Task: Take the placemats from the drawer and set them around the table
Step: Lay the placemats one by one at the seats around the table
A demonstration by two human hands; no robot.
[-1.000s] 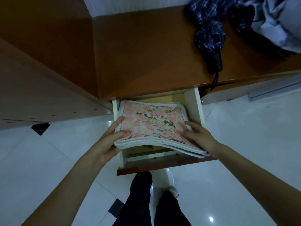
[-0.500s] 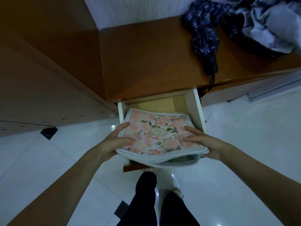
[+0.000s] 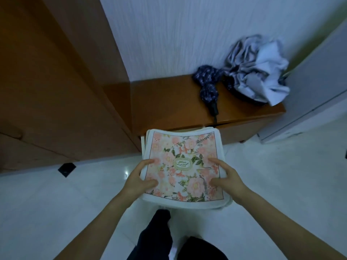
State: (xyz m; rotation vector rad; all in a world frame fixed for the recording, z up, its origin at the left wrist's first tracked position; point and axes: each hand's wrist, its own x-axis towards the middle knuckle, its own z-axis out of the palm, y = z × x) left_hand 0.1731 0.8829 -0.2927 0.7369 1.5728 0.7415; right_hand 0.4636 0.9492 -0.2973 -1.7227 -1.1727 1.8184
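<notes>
Hands gripped a stack of floral placemats (image 3: 183,166) above the white floor: left hand (image 3: 138,180) clasped its left edge, right hand (image 3: 228,178) its right edge, near a wooden cabinet (image 3: 169,102).

Only marking seen: a cream oval emblem (image 3: 181,163) with a gold rim, centred on the top floral placemat (image 3: 183,147). Script-like strokes inside the oval; too small and blurred to read. No other legible text, brand, number or sign
</notes>
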